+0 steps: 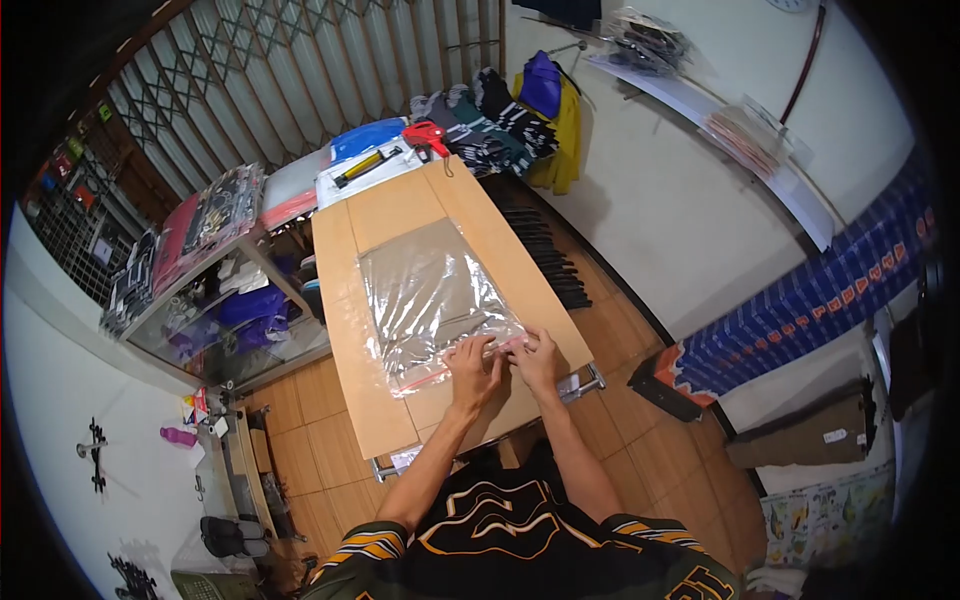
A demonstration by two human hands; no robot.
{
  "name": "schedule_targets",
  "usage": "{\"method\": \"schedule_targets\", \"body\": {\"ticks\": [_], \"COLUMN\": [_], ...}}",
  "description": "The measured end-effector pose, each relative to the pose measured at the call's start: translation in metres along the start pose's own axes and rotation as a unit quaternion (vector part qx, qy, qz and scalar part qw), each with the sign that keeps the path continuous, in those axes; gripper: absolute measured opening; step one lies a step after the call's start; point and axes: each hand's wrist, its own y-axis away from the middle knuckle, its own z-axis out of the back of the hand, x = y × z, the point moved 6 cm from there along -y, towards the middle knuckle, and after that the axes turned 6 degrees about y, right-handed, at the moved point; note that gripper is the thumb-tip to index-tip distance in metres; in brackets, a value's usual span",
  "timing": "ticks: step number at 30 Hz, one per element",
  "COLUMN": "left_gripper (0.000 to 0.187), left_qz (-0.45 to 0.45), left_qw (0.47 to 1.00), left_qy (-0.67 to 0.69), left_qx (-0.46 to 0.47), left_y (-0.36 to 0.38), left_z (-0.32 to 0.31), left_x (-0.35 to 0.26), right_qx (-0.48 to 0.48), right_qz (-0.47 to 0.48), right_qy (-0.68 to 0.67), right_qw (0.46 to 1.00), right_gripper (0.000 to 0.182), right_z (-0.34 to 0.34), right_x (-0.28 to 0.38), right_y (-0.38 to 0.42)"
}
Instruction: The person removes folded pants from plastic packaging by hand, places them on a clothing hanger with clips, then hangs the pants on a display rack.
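Observation:
A clear plastic bag (425,290) with a folded grey-brown garment inside lies flat on the wooden table (385,215). A pinkish-red seal strip (425,382) runs along the bag's near edge. My left hand (472,372) is on the middle of that edge, its fingers bent over the strip and its thumb toward the other hand. At the right corner, my right hand (537,358) pinches the strip between thumb and fingers. The two hands are close together, and the exact fingertip contact is partly hidden.
At the table's far end are a red tool with a pistol-like handle (427,137) and a yellow-and-black tool (366,168). A glass cabinet (230,310) holding folded clothes stands left. Garments (485,125) are heaped beyond. A blue printed box or roll (800,290) lies right.

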Motion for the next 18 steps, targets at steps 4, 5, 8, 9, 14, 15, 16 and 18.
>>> {"method": "schedule_targets", "body": {"ticks": [4,5,8,9,14,15,16,18], "left_gripper": [0.031,0.031,0.024,0.021,0.018,0.018,0.019,0.017], "left_qz": [-0.028,-0.029,-0.017,0.011,0.054,0.05,0.047,0.04], "left_qw": [0.999,0.999,0.999,0.997,0.986,0.989,0.992,0.993], "left_qy": [0.015,0.015,0.029,0.073,0.154,0.136,0.119,0.113], "left_qx": [0.01,0.013,0.006,0.007,-0.013,-0.011,-0.008,-0.013], "left_y": [-0.006,-0.006,-0.006,-0.006,-0.007,-0.006,-0.005,-0.004], "left_z": [-0.012,-0.013,-0.01,-0.01,-0.009,-0.01,-0.012,-0.014], "left_x": [-0.007,-0.007,-0.004,-0.001,0.004,0.006,0.008,0.011], "right_qx": [-0.042,-0.045,-0.044,-0.034,0.004,0.008,0.012,0.017], "right_qz": [0.132,0.13,0.08,0.084,0.069,0.071,0.073,0.077], "right_qy": [0.037,0.036,0.078,0.082,0.026,0.022,0.018,0.021], "right_qw": [0.99,0.99,0.993,0.992,0.997,0.997,0.997,0.997], "right_gripper": [0.036,0.036,0.038,0.037,0.036,0.035,0.035,0.034], "right_z": [0.0,0.002,0.003,0.002,-0.002,-0.002,-0.003,-0.004], "right_x": [0.001,-0.002,-0.011,-0.009,0.004,0.005,0.006,0.009], "right_y": [-0.005,-0.006,-0.007,-0.006,0.003,0.004,0.005,0.008]}}
